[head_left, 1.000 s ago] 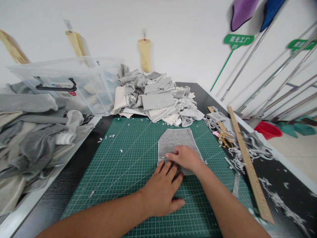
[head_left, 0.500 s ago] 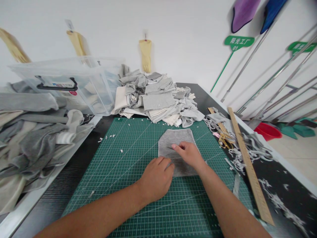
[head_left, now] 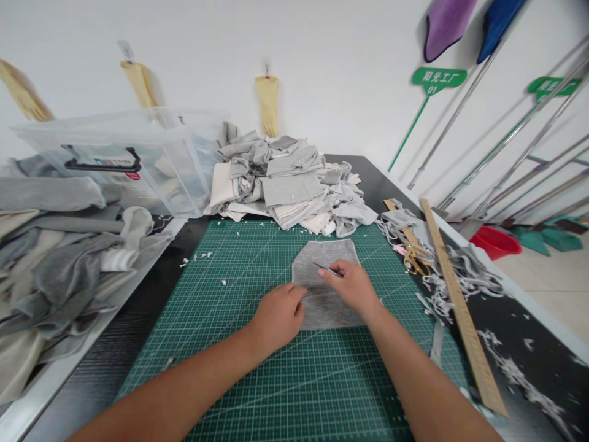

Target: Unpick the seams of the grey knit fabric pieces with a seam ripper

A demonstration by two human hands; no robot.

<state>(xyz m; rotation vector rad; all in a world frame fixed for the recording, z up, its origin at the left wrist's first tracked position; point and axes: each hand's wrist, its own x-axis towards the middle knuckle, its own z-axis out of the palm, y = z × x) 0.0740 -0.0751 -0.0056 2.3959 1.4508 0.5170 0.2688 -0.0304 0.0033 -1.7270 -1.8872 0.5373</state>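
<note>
Right hand [head_left: 352,285] pinches a thin metal tool [head_left: 326,269], tip resting on grey fabric piece [head_left: 324,282]. Left hand [head_left: 277,312], fingers curled, presses fabric's near-left edge just beside it. Fabric lies flat on green cutting mat [head_left: 239,319]; gold scissors [head_left: 414,261] & wooden ruler [head_left: 453,294] farther right on bench [head_left: 529,344], fabric pile [head_left: 289,181] beyond.

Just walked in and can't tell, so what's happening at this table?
A person is working on a grey fabric piece lying flat on a green cutting mat. The left hand presses its near-left edge, while the right hand holds a thin pointed tool against it. Fabric scraps are piled behind; scissors and a ruler lie to the right.
</note>
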